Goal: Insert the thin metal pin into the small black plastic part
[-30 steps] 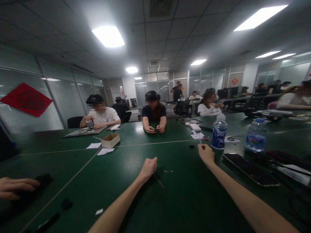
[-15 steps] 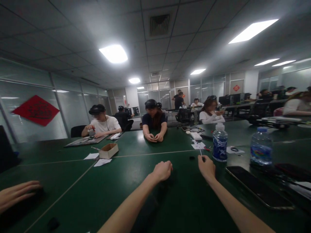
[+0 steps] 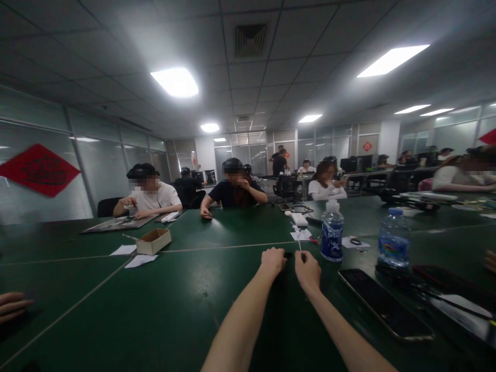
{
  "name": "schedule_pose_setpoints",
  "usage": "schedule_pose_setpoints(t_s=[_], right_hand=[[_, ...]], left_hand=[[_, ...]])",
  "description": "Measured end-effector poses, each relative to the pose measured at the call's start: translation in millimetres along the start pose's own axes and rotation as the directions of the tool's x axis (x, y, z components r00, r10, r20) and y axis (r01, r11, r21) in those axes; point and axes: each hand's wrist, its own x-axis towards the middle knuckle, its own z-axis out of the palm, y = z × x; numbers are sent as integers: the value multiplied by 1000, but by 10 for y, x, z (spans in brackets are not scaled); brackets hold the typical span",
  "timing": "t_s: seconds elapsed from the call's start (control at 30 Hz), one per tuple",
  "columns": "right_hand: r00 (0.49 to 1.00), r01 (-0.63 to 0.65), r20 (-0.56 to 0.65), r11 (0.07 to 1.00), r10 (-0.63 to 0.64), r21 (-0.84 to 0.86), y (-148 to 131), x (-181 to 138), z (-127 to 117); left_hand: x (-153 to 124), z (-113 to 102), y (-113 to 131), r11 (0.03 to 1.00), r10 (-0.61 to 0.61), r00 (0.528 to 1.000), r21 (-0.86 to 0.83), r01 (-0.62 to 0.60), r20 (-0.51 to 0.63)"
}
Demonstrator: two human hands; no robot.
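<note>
My two hands are close together at the far part of my reach over the green table (image 3: 163, 310). My right hand (image 3: 308, 269) is pinched on a thin white stick (image 3: 299, 244), which sticks out forward past my fingertips; I take it that holding it near one end leaves the rest of its length free. My left hand (image 3: 273, 261) is curled with its back up, so I cannot tell whether its fingers are apart or closed on anything. A small black piece (image 3: 289, 255) is just beside those fingers, between my hands, within easy reach of both, I judge; whether I touch it is unclear. The blue-labelled bottle (image 3: 332, 235) stands upright beyond my right hand, and the phone (image 3: 383, 305) lies flat beside my right forearm, probably set aside to give that arm room.
</note>
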Motion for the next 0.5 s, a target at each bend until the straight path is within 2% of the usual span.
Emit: schedule_pose_setpoints(t_s=[0.27, 0.5], right_hand=[[1000, 0, -15, 1000, 0, 9, -31, -30, 6], [1000, 22, -10, 1000, -22, 2, -54, -48, -8]], left_hand=[[4, 36, -18, 999, -41, 996, 5, 41, -73], [73, 66, 155, 999, 7, 998, -34, -10, -64]])
